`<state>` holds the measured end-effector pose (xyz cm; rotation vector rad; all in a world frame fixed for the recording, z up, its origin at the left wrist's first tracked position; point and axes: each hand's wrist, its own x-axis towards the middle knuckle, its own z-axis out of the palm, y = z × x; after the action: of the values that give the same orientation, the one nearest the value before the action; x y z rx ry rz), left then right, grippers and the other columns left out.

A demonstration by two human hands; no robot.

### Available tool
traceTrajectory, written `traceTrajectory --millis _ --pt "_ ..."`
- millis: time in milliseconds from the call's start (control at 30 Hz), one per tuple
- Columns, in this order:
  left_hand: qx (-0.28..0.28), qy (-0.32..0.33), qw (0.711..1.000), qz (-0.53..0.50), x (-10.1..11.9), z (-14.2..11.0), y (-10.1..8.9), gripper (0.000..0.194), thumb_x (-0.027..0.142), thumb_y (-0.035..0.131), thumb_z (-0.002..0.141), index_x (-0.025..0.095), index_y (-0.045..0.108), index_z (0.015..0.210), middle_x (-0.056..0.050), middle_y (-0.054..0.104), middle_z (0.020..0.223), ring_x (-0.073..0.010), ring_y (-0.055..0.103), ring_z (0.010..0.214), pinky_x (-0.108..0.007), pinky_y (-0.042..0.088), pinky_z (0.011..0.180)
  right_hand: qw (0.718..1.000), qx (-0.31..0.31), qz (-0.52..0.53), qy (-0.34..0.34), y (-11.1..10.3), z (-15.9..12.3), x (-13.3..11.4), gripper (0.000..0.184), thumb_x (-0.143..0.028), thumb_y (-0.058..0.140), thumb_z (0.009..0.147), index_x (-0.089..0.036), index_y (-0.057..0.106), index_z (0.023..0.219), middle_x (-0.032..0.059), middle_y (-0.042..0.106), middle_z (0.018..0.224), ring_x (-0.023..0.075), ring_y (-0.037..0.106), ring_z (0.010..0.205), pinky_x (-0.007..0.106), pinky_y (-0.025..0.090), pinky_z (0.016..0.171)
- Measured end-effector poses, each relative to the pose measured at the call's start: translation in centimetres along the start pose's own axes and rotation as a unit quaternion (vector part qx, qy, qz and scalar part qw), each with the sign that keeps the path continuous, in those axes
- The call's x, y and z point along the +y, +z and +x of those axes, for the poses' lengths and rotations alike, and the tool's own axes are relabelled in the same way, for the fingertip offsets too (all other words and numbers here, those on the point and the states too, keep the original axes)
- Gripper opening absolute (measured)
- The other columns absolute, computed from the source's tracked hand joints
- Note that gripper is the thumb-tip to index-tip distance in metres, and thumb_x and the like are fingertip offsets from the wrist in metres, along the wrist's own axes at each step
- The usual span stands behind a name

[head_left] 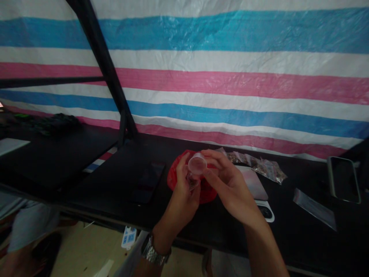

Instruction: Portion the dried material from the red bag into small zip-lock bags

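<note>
Both hands meet over a red plastic bag (209, 194) on the black table. My left hand (184, 192), with a metal watch (154, 252) at the wrist, is closed around a small clear plastic cup (193, 181). A second clear plastic cup (197, 164) is pinched between the fingers and thumb of my right hand (227, 184), tilted with its round opening toward me. The two cups are close together or touching; I cannot tell which. The hands hide part of the bag.
Several zip bags of small brownish pieces (268, 169) lie behind a flat white device (255, 184). Rightward are an empty-looking clear bag (315, 209) and a phone (344, 179). A dark tablet-like slab (148, 182) lies left. A black post (106, 69) rises before striped sheeting. Someone's leg (31, 227) shows at lower left.
</note>
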<state>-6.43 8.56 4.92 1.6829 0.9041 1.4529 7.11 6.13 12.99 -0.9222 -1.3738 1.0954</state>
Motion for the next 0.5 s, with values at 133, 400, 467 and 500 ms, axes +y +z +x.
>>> traceTrajectory --millis 133,400,467,500 --pt "-0.005 -0.040 0.995 -0.092 0.9 0.2 0.1 0.077 0.022 0.068 0.095 0.035 0.024 0.158 -0.015 0.038 0.167 -0.0305 0.049 0.153 -0.050 0.048 0.121 0.998 0.002 -0.060 -0.008 0.7 0.0 1.0 0.037 -0.028 0.068 0.095 -0.029 0.061 0.132 0.0047 0.073 0.129 0.0130 0.074 0.078 0.028 0.061 0.073" --pt "-0.040 -0.150 0.941 -0.300 2.5 0.9 -0.7 0.105 0.017 0.092 0.072 0.039 0.029 0.153 -0.008 0.060 0.150 -0.0279 0.064 0.136 -0.044 0.052 0.115 0.995 0.080 -0.038 -0.049 1.9 0.4 2.9 0.035 -0.029 0.070 0.094 -0.029 0.062 0.129 0.0025 0.074 0.122 0.0088 0.066 0.060 0.022 0.049 0.049" --pt "-0.059 -0.170 0.933 -0.312 2.3 1.0 -1.1 0.098 0.020 0.092 0.074 0.036 0.034 0.152 -0.006 0.071 0.133 -0.0254 0.071 0.122 -0.041 0.057 0.104 0.993 0.096 -0.019 -0.064 2.0 0.5 2.5 0.034 -0.029 0.070 0.094 -0.029 0.062 0.127 0.0020 0.075 0.119 0.0099 0.068 0.063 0.022 0.051 0.051" --pt "-0.067 -0.179 0.933 -0.305 2.1 1.1 -1.3 0.090 0.022 0.092 0.075 0.033 0.042 0.149 -0.006 0.074 0.124 -0.0247 0.073 0.115 -0.039 0.058 0.099 0.992 0.100 -0.008 -0.073 2.0 0.5 2.3 0.034 -0.029 0.070 0.094 -0.029 0.062 0.127 0.0017 0.075 0.117 0.0107 0.070 0.065 0.022 0.052 0.053"
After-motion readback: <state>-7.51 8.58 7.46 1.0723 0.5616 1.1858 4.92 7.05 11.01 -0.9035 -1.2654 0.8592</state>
